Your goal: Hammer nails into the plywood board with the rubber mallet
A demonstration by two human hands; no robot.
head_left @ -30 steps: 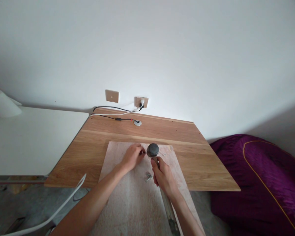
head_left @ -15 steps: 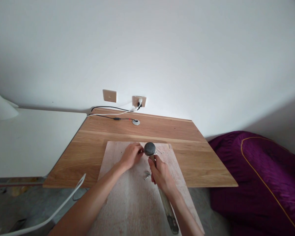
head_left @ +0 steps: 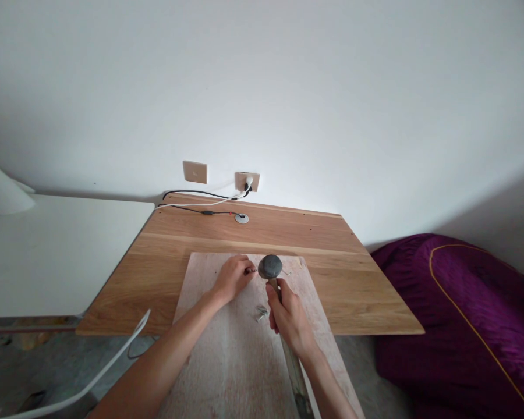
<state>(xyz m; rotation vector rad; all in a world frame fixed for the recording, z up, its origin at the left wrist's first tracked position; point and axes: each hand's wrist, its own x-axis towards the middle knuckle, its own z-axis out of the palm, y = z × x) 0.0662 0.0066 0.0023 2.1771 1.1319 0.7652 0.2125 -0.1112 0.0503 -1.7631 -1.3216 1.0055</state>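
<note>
My right hand (head_left: 289,311) is closed round the wooden handle of a rubber mallet (head_left: 270,267), gripping it just below the round dark head. The handle's long end runs back under my right forearm. To the left of the head, my left hand (head_left: 234,276) rests on the pale wooden board (head_left: 227,349) with thumb and fingers pinched on a small thin nail (head_left: 253,270), mostly hidden by the fingers. Several loose metal nails (head_left: 262,312) lie in a small pile left of my right hand. Another nail (head_left: 287,272) lies beyond the mallet, partly covered by its head.
The board lies on a brown wooden desk (head_left: 358,279) against the wall. Cables (head_left: 201,203) run along the desk's back to a wall socket (head_left: 247,181). A white table (head_left: 61,250) adjoins on the left; a purple covered seat (head_left: 454,320) stands right. A white tube (head_left: 113,361) curves at lower left.
The mallet head has shifted slightly right, away from my left hand, and tipped so more of its face shows. My left hand stays in place, pinching.
</note>
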